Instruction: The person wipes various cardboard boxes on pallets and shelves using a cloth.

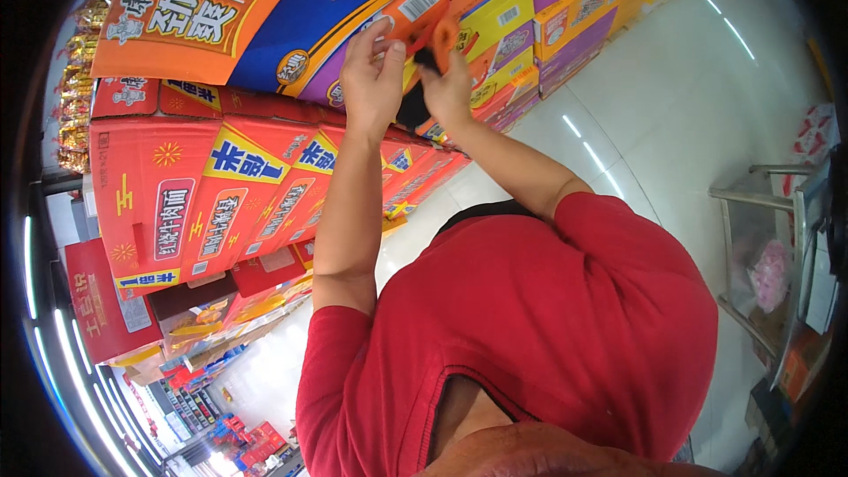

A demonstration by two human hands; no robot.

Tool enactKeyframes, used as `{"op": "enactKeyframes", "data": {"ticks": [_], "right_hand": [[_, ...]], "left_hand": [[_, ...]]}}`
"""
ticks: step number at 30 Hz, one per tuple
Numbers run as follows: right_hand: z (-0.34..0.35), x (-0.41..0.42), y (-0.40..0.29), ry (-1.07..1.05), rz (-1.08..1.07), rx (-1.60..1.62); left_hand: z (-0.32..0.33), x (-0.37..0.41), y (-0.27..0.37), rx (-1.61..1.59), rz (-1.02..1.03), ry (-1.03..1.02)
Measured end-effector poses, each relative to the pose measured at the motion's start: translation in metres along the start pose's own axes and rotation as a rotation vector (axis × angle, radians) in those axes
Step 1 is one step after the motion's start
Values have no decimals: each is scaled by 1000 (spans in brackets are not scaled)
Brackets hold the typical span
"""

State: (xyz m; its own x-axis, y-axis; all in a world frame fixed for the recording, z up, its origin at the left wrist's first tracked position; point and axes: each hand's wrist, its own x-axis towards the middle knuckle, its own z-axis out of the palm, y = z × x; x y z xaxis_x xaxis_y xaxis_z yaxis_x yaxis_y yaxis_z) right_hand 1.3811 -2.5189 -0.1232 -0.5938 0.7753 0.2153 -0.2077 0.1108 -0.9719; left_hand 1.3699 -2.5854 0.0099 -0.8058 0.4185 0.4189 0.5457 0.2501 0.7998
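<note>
My right hand (452, 94) grips a small orange looped object (445, 38), blurred, with red parts beside it; its exact kind cannot be told. Close to its left is my left hand (372, 76), fingers bent and thumb raised near the red parts. Whether those fingers hold anything is unclear. Below and between the hands shows a black patch (414, 106), partly hidden by my right hand. Both hands are in front of a large orange, blue and purple instant noodle carton (265, 33), with a barcode (419, 3) just beyond my left fingers.
Red noodle cartons (179, 192) are stacked under the large carton. Yellow, orange and purple cartons (576, 20) form a row toward the upper right. A metal-framed rack (755, 197) with a pink bag (770, 275) stands at the right, across the shiny tiled floor (676, 93).
</note>
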Motion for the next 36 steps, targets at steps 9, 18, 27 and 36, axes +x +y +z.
{"op": "enactKeyframes", "data": {"ticks": [9,18,27,36], "right_hand": [[-33,-30,9,-387,129,-16],[6,-31,-24,-358,28,-191],[-14,-35,-41,-405,-246,-249],[-7,-33,-22,-649,-378,-539]], "left_hand": [[-73,-121,-13,116,-115,42],[-77,-264,-76,394,-435,13],[-85,-355,-112,468,-682,-85],[-76,-388,-127,435,-874,-119]]}}
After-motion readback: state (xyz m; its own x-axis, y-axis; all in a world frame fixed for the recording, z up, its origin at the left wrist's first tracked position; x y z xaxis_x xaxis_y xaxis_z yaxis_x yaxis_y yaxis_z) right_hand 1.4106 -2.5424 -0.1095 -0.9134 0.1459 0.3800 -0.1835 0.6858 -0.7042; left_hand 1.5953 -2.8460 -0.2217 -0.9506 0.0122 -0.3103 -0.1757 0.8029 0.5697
